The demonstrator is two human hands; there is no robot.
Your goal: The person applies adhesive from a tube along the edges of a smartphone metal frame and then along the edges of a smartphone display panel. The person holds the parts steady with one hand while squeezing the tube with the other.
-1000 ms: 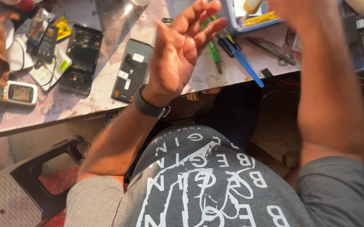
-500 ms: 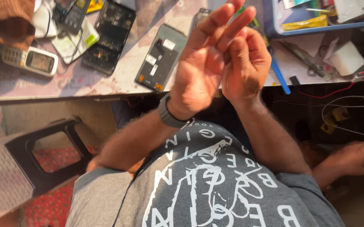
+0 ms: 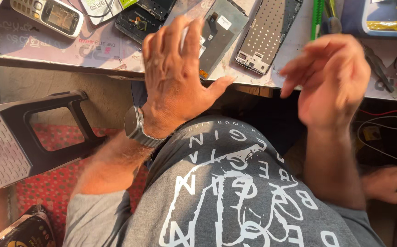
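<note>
Phone panel (image 3: 220,34): at 12 o'clock on your table (image 3: 70,48), just past your left fingertips, lying flat with its back side up.
Left hand (image 3: 175,82): yours, spread flat, fingers apart, gripping nothing, raised over the table's near edge; watch (image 3: 136,128) on the wrist.
Right hand (image 3: 331,80): at 2 o'clock, loosely curled with fingers bent, nothing in it, well apart from the left.
Frame (image 3: 267,36): silver, just right of the panel.
Tray (image 3: 361,20): blue, at 1 o'clock; yellow piece (image 3: 393,25) inside it.
Keypad phone (image 3: 47,16): at 10 o'clock.
Stool (image 3: 29,132): grey, at 9 o'clock, below the table.
</note>
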